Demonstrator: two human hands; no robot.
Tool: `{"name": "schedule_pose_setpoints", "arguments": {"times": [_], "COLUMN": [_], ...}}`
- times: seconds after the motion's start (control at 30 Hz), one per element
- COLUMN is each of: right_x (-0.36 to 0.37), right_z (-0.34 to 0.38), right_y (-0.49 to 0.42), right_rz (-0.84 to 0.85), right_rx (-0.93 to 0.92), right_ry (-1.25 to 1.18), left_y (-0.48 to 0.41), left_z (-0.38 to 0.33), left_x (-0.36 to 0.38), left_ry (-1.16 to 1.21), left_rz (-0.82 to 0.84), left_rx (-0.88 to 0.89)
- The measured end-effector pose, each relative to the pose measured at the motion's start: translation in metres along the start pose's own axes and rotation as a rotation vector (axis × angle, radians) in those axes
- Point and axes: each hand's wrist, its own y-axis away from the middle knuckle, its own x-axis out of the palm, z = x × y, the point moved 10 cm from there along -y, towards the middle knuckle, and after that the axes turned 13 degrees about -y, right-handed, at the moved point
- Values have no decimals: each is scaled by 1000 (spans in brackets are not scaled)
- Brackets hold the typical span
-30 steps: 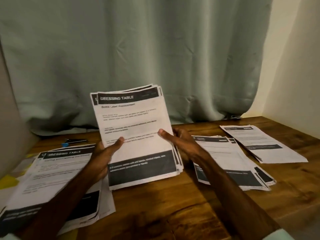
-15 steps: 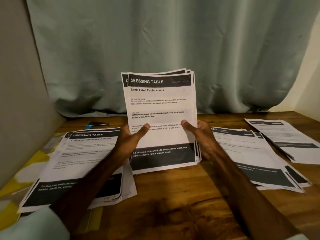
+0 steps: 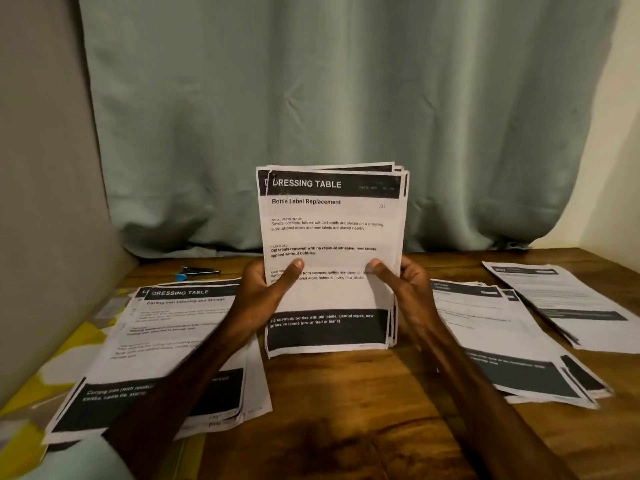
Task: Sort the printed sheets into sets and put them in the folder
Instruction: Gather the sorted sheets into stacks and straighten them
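Printed sheets point(image 3: 332, 233) headed "Dressing Table, Bottle Label Replacement" now stand upright between the two grips. Their lower edge is down at the bench point(image 3: 346, 417), and the bundle is no longer tilted to the left as it is one second before. The left grip point(image 3: 261, 296) takes the left side, with the thumb laid on the front page and the fingers behind. The right grip point(image 3: 410, 292) takes the right side in the same way, so both pinch the bundle and neither is spread. At the top, some back pages still show a little beside the front page, so the edges are not fully even. My judgement is that the person is squaring this set on the bench, which means it is gathered but not yet put in any folder. To the left of the left grip, partly under the forearm, lies a first pile point(image 3: 166, 344) with the same heading. To the right of the right grip lies a second pile point(image 3: 512, 348), and further right a third pile point(image 3: 571, 303). Beyond the left grip a small blue and black tool point(image 3: 199, 271) lies near the curtain point(image 3: 346, 98). A yellow patterned thing point(image 3: 79, 344) lies under the first pile; whether it is the folder I cannot tell.
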Motion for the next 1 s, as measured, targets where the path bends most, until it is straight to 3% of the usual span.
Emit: {"name": "schedule_pose_setpoints", "arguments": {"times": [0.33, 0.4, 0.47, 0.53, 0.63, 0.73, 0.83, 1.0], "right_x": [5, 2, -2, -3, -8, -13, -19, -25], "right_z": [29, 26, 19, 12, 0, -11, -12, -21], "right_y": [-21, -21, -21, -20, -21, -19, -20, -23], "right_rz": [1, 5, 2, -17, -66, -116, -127, -137], "right_rx": [26, 30, 29, 26, 28, 31, 5, 18], "right_ry": [-3, 3, 16, 33, 8, -20, 0, 40], "left_y": [-8, -13, -11, -8, -22, -34, -36, -45], "left_z": [-4, -26, -72, -117, -138, -125, -123, -127], "left_x": [5, -11, -24, -7, 47, 91, 107, 98], "left_ry": [-94, -235, -493, -729, -967, -1126, -1193, -1049], "left_rz": [71, -105, -359, -444, -296, -147, -166, -222], "left_rx": [-2, 144, 430, 705, 868, 890, 935, 920]}}
